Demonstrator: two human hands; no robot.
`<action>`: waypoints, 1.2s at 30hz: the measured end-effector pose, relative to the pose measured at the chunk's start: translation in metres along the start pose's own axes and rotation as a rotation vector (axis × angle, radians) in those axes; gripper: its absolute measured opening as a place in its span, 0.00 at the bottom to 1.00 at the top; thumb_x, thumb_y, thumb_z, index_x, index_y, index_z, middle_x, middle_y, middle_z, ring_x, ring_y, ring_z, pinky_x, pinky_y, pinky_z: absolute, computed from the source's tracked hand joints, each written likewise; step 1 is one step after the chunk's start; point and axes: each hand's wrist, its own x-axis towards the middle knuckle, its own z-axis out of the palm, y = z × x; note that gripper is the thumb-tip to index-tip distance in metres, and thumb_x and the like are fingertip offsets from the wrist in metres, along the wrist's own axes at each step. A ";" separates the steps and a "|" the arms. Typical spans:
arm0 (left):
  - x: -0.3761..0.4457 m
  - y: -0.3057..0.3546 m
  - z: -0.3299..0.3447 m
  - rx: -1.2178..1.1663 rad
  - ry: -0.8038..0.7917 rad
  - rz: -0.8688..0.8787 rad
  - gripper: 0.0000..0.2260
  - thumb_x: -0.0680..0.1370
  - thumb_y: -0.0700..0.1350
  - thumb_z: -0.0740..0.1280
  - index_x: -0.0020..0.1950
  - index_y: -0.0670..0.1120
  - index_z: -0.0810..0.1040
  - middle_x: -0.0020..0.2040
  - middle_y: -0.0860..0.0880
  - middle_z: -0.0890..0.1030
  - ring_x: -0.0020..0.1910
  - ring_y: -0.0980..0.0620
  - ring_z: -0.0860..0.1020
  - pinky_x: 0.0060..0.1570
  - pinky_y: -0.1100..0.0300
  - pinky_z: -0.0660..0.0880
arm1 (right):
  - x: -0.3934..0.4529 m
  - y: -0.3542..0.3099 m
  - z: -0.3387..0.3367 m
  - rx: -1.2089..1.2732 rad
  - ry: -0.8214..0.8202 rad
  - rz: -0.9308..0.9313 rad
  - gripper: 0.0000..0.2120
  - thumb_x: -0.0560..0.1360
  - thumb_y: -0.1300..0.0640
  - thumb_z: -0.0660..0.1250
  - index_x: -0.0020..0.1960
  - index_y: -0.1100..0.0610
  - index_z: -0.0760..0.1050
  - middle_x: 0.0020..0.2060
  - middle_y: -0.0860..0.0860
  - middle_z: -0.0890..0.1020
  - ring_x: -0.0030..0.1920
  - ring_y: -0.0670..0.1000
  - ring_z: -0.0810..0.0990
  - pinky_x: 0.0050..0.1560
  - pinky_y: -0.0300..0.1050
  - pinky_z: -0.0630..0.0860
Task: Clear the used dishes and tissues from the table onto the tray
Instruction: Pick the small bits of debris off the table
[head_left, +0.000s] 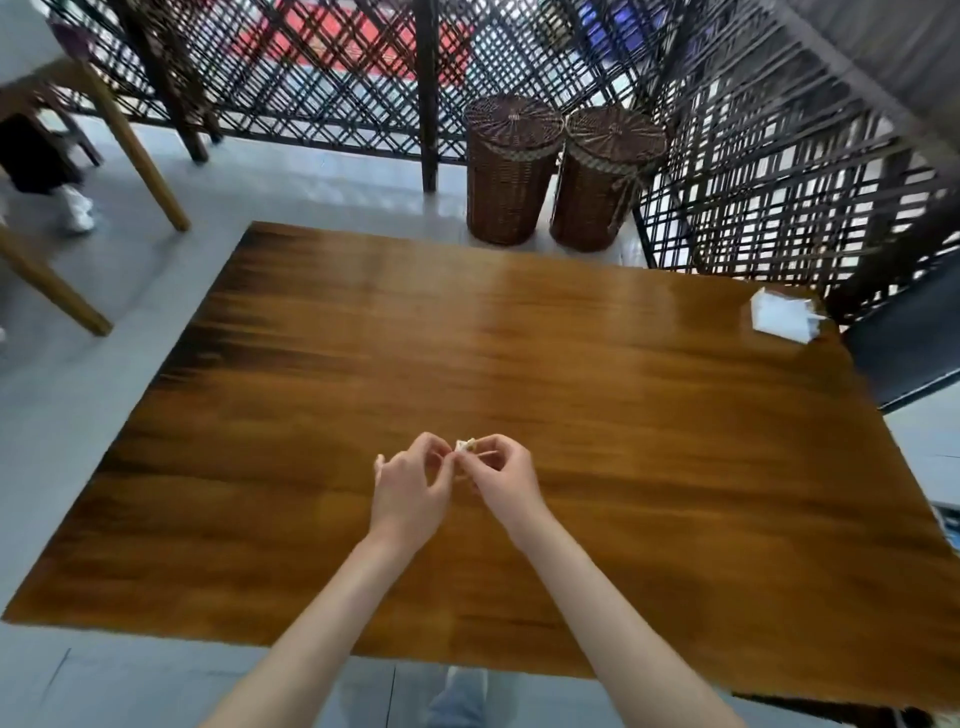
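A small white scrap (464, 445) is pinched between the fingertips of the left hand (410, 491) and the right hand (501, 480), just above the tabletop (649, 415). Tissues (782, 315) are seen at the far right corner. Two baskets (511, 169) stand beyond.

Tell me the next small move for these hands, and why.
Probably carry the small white scrap off the wooden table toward a tray. Both the left hand and right hand pinch it already, no tray shows here, and only the white tissue pack remains at the far right corner.
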 end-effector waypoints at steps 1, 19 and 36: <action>0.010 -0.002 0.004 0.020 -0.004 0.000 0.03 0.78 0.47 0.64 0.44 0.52 0.74 0.39 0.57 0.79 0.40 0.56 0.77 0.65 0.41 0.62 | 0.012 0.001 0.000 -0.016 -0.008 0.005 0.06 0.73 0.56 0.70 0.45 0.58 0.77 0.38 0.51 0.83 0.39 0.48 0.81 0.43 0.46 0.79; 0.106 -0.096 0.045 0.681 -0.332 -0.058 0.41 0.72 0.68 0.61 0.77 0.54 0.45 0.78 0.50 0.47 0.76 0.47 0.46 0.72 0.43 0.46 | 0.204 0.023 0.001 -0.558 0.244 0.001 0.04 0.73 0.60 0.71 0.47 0.58 0.82 0.42 0.50 0.82 0.44 0.48 0.79 0.41 0.34 0.72; 0.107 -0.112 0.045 0.674 -0.368 -0.043 0.42 0.71 0.70 0.59 0.77 0.57 0.44 0.78 0.52 0.46 0.76 0.48 0.45 0.71 0.42 0.43 | 0.215 0.026 0.020 -0.899 0.008 -0.181 0.08 0.75 0.65 0.65 0.49 0.59 0.82 0.47 0.53 0.79 0.48 0.52 0.78 0.47 0.40 0.75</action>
